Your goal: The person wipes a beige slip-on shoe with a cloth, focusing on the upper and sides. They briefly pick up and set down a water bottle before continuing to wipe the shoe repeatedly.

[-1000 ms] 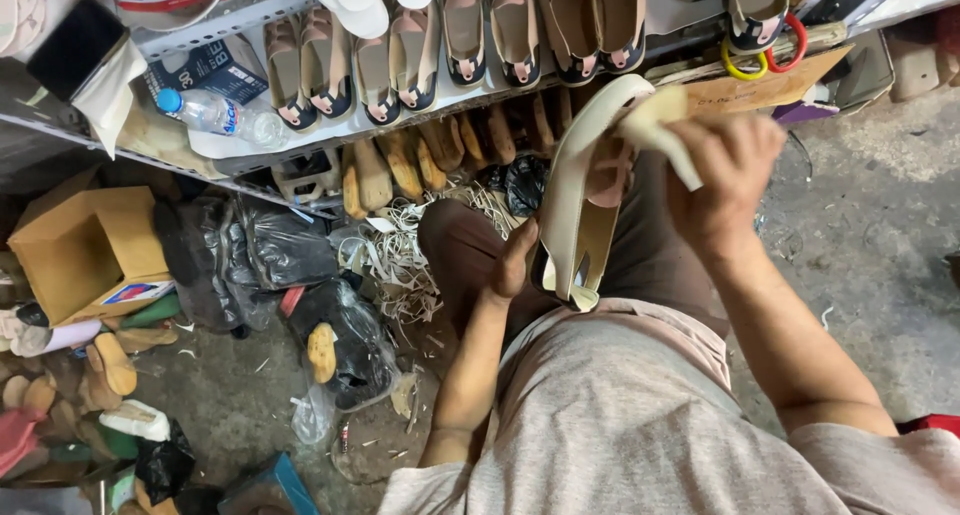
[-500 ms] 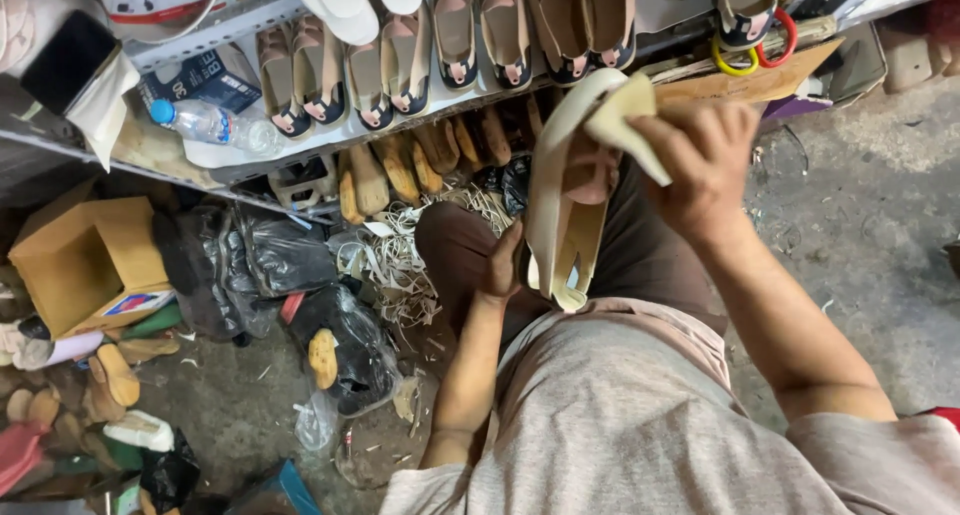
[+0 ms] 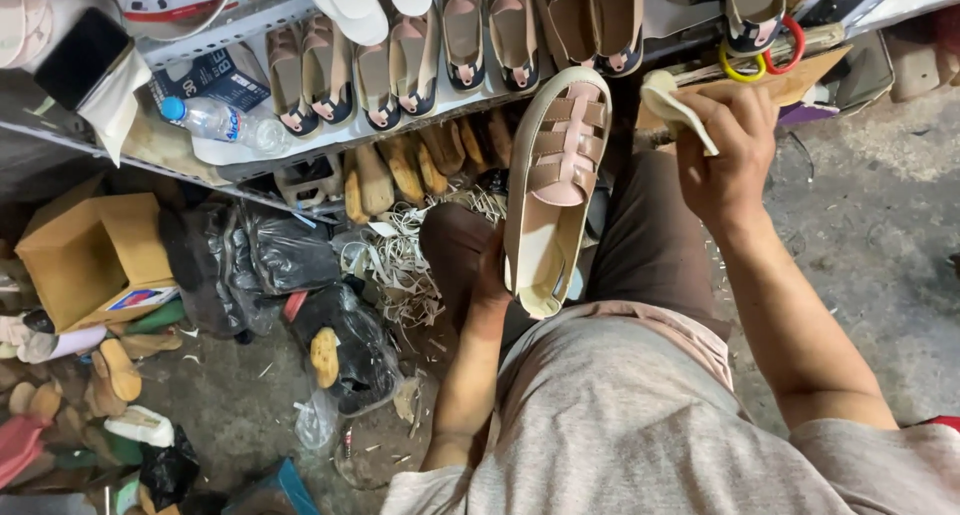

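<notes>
My left hand [image 3: 492, 275] grips the heel end of a cream sandal with pink woven straps [image 3: 553, 190], holding it upright over my knees with its strap side facing me. My right hand [image 3: 728, 160] is raised to the right of the sandal, closed around a pale cream strip of material [image 3: 672, 105] that curls out above my fingers. The strip is apart from the sandal. I sit in brown trousers and a grey shirt.
A metal shelf [image 3: 330, 140] ahead carries a row of several pink sandals [image 3: 470, 35]; wooden shoe lasts [image 3: 400, 170] stand beneath it. A water bottle [image 3: 215, 120], cardboard box [image 3: 85, 250], black bags [image 3: 270, 255] and scrap trimmings [image 3: 400, 265] lie at left. Bare concrete floor [image 3: 880, 225] lies right.
The sandal has turned from edge-on to show its strapped upper side. My right hand has moved off it to the right, carrying the cream strip.
</notes>
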